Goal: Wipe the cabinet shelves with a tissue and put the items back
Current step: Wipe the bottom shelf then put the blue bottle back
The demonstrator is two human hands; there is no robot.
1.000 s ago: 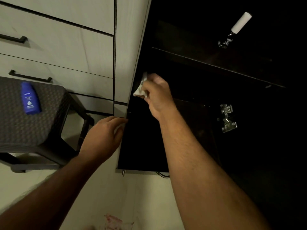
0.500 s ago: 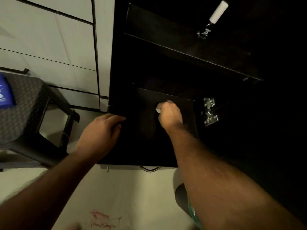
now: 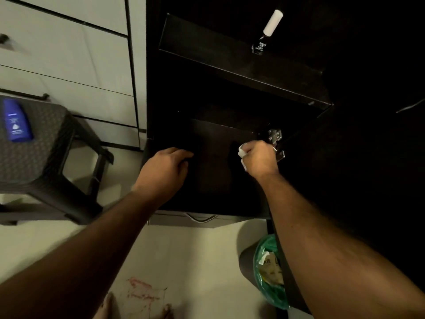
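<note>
A dark open cabinet fills the middle of the head view. Its lower shelf (image 3: pixel 213 171) lies in front of me and an upper shelf (image 3: pixel 230 63) sits above it. My right hand (image 3: pixel 259 158) grips a crumpled white tissue (image 3: pixel 242 154) at the right side of the lower shelf, close to the metal hinge (image 3: pixel 276 141). My left hand (image 3: pixel 165 169) rests on the left part of the lower shelf with fingers curled over its surface. A white-capped bottle (image 3: pixel 268 31) stands on the upper shelf. A blue lotion bottle (image 3: pixel 16 120) lies on the dark stool (image 3: pixel 39 157) at the left.
White drawer fronts (image 3: pixel 69 54) run along the left of the cabinet. A bin with a green liner (image 3: pixel 269 272) stands on the floor under my right forearm. The pale floor (image 3: pixel 195 261) has a reddish stain near the bottom edge.
My right hand has carried the tissue from the cabinet's left edge down and across the lower shelf to its right side by the hinge. My left hand has stayed on the shelf's left part.
</note>
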